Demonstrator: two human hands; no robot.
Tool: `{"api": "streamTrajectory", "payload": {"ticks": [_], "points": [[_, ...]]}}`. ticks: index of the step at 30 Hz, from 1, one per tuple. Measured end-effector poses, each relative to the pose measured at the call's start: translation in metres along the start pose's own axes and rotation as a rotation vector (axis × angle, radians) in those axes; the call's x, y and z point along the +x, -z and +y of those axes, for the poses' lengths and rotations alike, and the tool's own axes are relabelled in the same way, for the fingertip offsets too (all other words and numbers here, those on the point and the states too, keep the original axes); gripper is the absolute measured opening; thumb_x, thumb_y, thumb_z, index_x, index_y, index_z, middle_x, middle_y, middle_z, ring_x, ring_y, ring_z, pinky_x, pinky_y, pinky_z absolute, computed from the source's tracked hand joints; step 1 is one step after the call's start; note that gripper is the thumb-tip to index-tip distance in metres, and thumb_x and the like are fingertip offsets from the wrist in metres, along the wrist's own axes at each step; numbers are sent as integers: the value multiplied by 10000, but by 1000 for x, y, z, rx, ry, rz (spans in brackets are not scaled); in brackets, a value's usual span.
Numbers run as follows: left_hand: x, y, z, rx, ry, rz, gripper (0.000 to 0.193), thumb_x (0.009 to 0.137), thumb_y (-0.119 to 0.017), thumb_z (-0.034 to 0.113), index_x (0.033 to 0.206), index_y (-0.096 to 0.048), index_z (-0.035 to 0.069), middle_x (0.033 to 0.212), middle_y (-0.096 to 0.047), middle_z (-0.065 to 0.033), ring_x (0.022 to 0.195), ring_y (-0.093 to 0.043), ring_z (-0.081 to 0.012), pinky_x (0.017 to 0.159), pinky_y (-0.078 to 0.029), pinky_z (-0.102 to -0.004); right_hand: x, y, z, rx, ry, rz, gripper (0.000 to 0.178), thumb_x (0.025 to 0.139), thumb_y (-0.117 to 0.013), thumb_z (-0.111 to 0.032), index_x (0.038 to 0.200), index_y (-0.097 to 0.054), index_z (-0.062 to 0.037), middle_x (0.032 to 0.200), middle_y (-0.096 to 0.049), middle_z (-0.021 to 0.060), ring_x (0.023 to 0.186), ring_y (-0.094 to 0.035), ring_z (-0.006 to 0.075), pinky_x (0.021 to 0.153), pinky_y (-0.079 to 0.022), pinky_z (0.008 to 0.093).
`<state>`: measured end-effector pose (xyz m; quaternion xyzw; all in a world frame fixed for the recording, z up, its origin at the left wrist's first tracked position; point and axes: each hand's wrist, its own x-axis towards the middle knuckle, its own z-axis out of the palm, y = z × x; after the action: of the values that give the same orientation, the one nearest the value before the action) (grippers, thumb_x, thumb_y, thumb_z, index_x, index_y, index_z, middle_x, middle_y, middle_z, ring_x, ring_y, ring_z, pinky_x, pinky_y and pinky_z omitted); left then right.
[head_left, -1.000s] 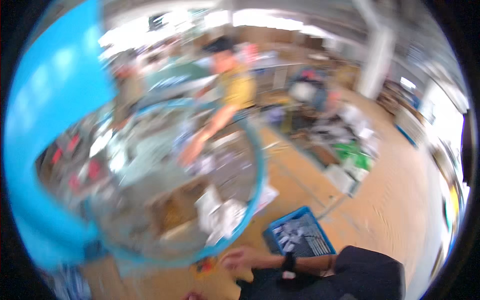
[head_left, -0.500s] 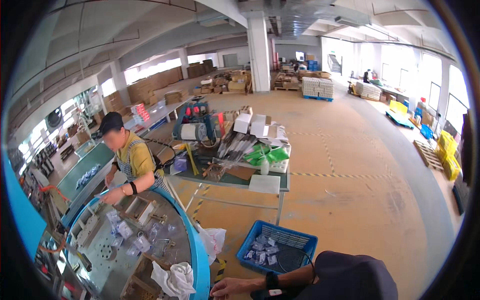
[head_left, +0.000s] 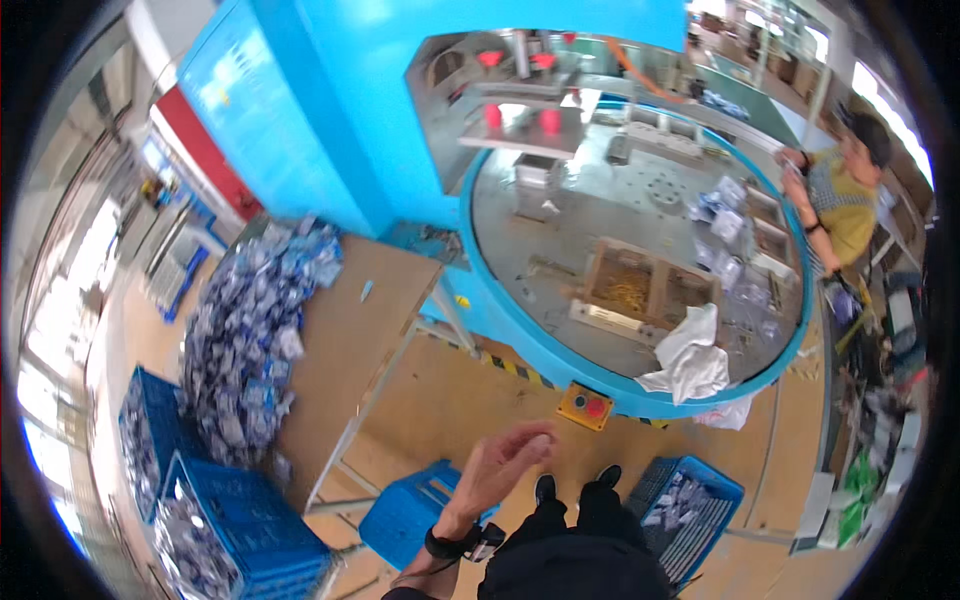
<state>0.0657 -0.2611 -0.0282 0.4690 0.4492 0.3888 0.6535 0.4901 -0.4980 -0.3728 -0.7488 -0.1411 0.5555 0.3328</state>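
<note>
My left hand (head_left: 500,465) reaches up from the lower edge, with a dark band and small device on its wrist. Its slightly bent, blurred fingers look apart, and nothing shows in them. Beyond the fingertips, a yellow control box (head_left: 585,407) with a red button and a dark one sits at the front of a round turntable (head_left: 535,345) with a blue rim. A wooden box of small brass-coloured pieces (head_left: 625,285) and a white cloth (head_left: 690,360) lie on the turntable. My right hand is out of view.
On the left table (head_left: 350,330) lies a heap of small bagged parts (head_left: 250,340). Filled blue crates (head_left: 260,520), a blue stool (head_left: 410,520) and a blue basket (head_left: 690,510) stand on the floor. Across the turntable, a co-worker (head_left: 845,200) handles something small.
The view has swung left and down, bringing in the blue machine, the left table and my legs. My left hand now shows raised in front of me; the co-worker appears farther right.
</note>
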Motion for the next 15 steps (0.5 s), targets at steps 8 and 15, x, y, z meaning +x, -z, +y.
{"api": "streamTrajectory", "payload": {"ticks": [8,15], "points": [[-61,56,-100,1187,133,400,341,936,-639,309,1140,-636,35,1044,-695,-223,973,-655,-440,842,-533,-483,46,-1,1,-370,-111,-161,250,918,-681,-135,1141,-654,-24,1019,-693,97,904,-691,215,761,-588,365],[-85,64,-125,1037,163,254,398,955,-601,341,1211,-610,36,1081,-679,-237,1014,-643,-437,859,-523,-520,95,-7,-48,-421,83,-302,263,897,-700,-104,1146,-647,-35,1022,-687,104,916,-690,230,755,-590,382]]}}
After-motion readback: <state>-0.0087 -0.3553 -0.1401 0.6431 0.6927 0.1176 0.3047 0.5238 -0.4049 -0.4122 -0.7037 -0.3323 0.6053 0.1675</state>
